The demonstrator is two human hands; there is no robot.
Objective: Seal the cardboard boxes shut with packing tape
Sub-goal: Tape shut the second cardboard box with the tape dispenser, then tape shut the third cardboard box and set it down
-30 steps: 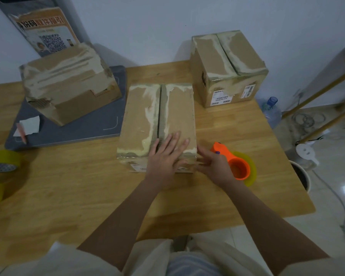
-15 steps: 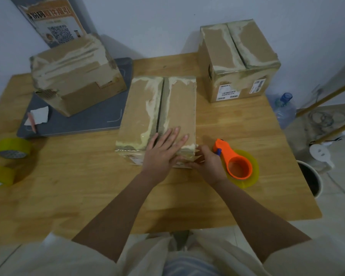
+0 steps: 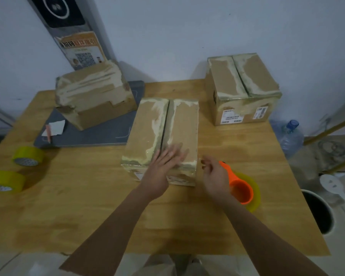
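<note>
Middle box (image 3: 163, 134) lay mid-desk (image 3: 72, 212), flap seam unsealed, old tape residue along it. Left hand (image 3: 159, 172) pressed flat on its near end, fingers straight. Right hand (image 3: 215, 176) hovered just beside the box's near right corner, fingers curled; whether its grip pinched tape, cannot tell. Orange tape dispenser (image 3: 241, 188) lay under the right wrist. Two more boxes (image 3: 241, 88) stood behind, two yellow tape rolls (image 3: 28, 156) far left.

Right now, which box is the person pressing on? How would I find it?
Start at the wooden table and look to its middle. The long flat box lies there, nearest the person, with the left hand flat on its near end. Its neighbours, the left box and right box, stand farther back, untouched.
</note>
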